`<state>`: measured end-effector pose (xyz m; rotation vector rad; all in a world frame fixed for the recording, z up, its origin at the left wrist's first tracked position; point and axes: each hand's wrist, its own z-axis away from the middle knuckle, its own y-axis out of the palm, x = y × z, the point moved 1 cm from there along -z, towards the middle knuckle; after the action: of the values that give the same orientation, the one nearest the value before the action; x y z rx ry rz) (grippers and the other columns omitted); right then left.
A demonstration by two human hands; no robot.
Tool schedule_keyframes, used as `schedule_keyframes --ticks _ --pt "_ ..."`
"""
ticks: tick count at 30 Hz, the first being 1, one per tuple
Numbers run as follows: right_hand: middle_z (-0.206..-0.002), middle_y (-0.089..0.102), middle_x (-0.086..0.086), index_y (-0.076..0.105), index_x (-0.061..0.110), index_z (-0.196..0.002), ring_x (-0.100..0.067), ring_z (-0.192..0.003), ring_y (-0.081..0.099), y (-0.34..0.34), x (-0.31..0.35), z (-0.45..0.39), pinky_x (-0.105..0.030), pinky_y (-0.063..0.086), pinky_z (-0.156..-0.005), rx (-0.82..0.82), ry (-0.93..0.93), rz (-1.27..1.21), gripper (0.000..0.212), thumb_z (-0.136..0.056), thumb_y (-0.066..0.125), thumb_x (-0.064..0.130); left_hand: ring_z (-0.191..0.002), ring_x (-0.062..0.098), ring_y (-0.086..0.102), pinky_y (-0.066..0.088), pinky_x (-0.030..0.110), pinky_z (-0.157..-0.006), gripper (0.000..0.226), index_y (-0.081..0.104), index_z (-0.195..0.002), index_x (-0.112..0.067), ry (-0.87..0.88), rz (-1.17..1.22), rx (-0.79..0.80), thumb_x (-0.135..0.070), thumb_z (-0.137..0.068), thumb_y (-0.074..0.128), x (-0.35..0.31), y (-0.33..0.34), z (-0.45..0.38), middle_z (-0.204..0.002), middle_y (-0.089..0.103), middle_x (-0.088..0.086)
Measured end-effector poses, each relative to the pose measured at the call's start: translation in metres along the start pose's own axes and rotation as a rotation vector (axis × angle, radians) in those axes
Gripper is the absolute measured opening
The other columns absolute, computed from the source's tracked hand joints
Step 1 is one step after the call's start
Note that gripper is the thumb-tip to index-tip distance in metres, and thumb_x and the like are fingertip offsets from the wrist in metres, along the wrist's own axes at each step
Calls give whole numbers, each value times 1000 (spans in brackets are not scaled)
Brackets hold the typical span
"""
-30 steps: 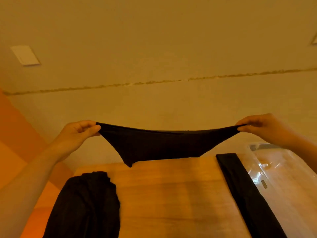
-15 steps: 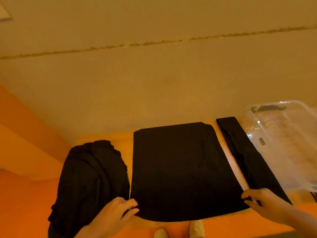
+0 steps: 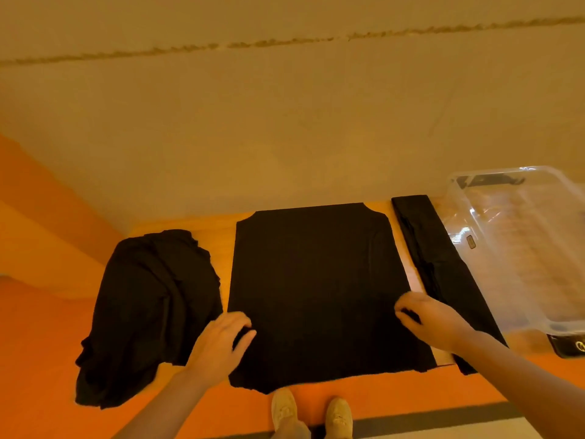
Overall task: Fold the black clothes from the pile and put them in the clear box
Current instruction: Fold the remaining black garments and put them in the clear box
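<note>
Folding is at its start: a black, flat-spread fabric garment (image 3: 316, 289) lies smoothed on the light wooden counter (image 3: 183, 226), its near hem hanging just over the front edge. Both hands rest on its lower part. The left hand (image 3: 226, 339) has its fingers bent onto the left side of the cloth, and the right hand (image 3: 427, 318) has its fingers curled at the right side; each seems to be pinching the fabric, though the dark cloth makes a true grip hard to confirm. The next move probably calls for lifting one side edge and laying it over the middle without dragging the rest askew.

To the left sits the crumpled black pile of clothes (image 3: 148, 312), partly drooping off the counter. To the right a long, narrow folded black piece (image 3: 443, 274) lies just beside the clear plastic box (image 3: 557, 324), which appears to hold no clothes yet.
</note>
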<state>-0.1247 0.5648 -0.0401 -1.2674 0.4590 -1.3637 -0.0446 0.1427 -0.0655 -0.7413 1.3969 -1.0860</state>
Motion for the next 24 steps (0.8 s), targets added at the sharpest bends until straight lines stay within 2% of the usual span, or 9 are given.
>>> schedule_keyframes --ticks 3,5,8,10,13,15,17,20,24 --pt "-151 29 8 41 23 -142 -13 -137 34 12 0 -17 -27 39 -107 -78 -10 73 47 -98 49 36 -146 16 16 24 32 -113 80 31 -148 -23 -127 -137 77 -69 -86 8 -7 15 -19 -157 19 -5" --pt "-160 5 6 20 23 -152 -17 -148 6 24 -3 -21 -34 20 -118 -10 40 122 61 -98 33 50 -147 17 -9 4 34 -117 95 1 -151 -24 -174 -155 136 -78 -75 -14 -12 29 -19 -157 -10 -6" --pt "-153 -20 9 -9 28 -148 -16 -145 -17 40 -15 -14 -36 -1 -120 42 65 241 93 -70 -26 75 -145 20 -14 -9 33 -116 94 -8 -149 -24 -218 -182 150 -75 -72 -27 -21 48 -4 -156 -14 -4" --pt "-151 -23 8 -12 29 -146 -16 -145 -18 44 -22 -8 -35 -4 -120 39 69 296 102 -58 -42 72 -146 20 -8 -8 32 -117 88 1 -150 -26 -229 -199 133 -74 -79 -20 -28 54 10 -159 -4 -2" --pt "-157 -7 7 6 27 -150 -16 -147 -6 39 -25 -5 -34 -1 -119 -3 41 302 99 -70 -34 70 -146 13 -12 -5 32 -117 89 1 -150 -32 -234 -127 156 -77 -76 -20 -34 50 16 -158 -9 -9" --pt "-158 20 0 36 21 -146 -19 -146 18 29 -23 -13 -36 12 -118 -76 11 270 90 -87 -14 67 -147 13 -2 6 35 -117 84 13 -151 -29 -253 -99 82 -73 -83 -9 -34 38 5 -159 3 -7" --pt "-155 31 -3 46 16 -140 -20 -143 26 20 -18 -31 -39 22 -117 -139 -3 225 73 -95 9 59 -147 18 7 18 40 -116 76 25 -150 -22 -288 -101 14 -65 -91 5 -30 26 -20 -159 15 0" --pt "-159 18 1 35 17 -147 -18 -146 15 7 -8 -69 -39 30 -115 -203 42 148 56 -99 31 46 -148 21 6 16 42 -118 64 23 -151 -18 -342 -97 -33 -55 -99 21 -21 12 -72 -160 12 4" --pt "-161 -2 -1 10 16 -153 -19 -148 -5 -4 -4 -118 -35 6 -119 -137 115 172 61 -102 28 43 -148 22 -3 4 38 -120 60 12 -153 -17 -350 -130 5 -46 -102 25 -2 3 -140 -161 2 5"
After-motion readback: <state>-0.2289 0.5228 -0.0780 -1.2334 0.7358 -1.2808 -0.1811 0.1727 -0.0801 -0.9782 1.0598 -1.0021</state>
